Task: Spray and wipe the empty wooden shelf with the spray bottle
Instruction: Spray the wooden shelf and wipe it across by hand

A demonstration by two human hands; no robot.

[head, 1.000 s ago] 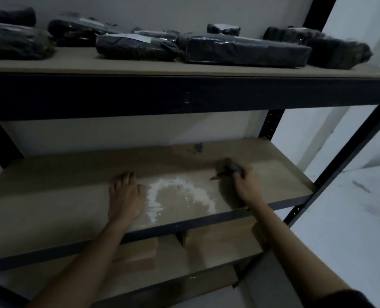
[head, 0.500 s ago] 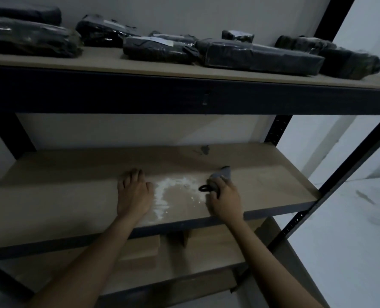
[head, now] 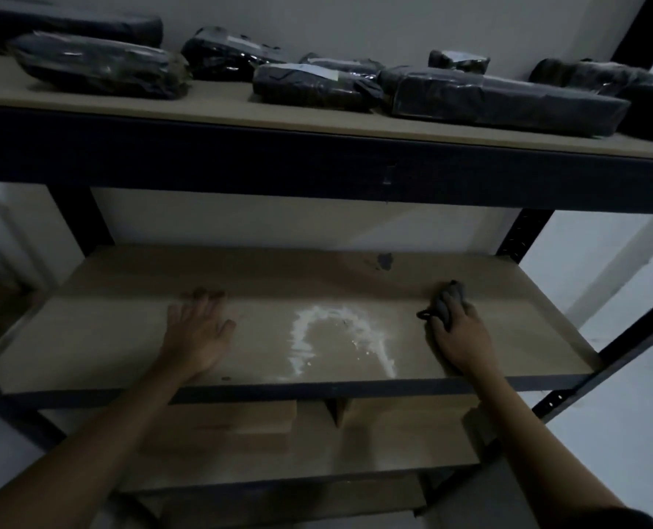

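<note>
The wooden shelf (head: pixel 118 337) runs across the middle of the view, bare apart from an arch of white foam (head: pixel 336 334) near its front edge. My left hand (head: pixel 197 334) lies flat on the board, left of the foam, fingers straight. My right hand (head: pixel 456 334) presses a dark grey cloth (head: pixel 447 299) onto the board, right of the foam, with its fingers curled over the cloth. No spray bottle is in view.
The upper shelf (head: pixel 210 110) carries several black wrapped parcels (head: pixel 500 99). Dark metal uprights (head: pixel 523 234) frame the rack on the right. A lower wooden shelf (head: pixel 393 440) sits beneath, and a pale wall is behind.
My right hand slid the cloth left into the foam, then back to the right. The foam arch shows again. My left hand stayed flat on the board.
</note>
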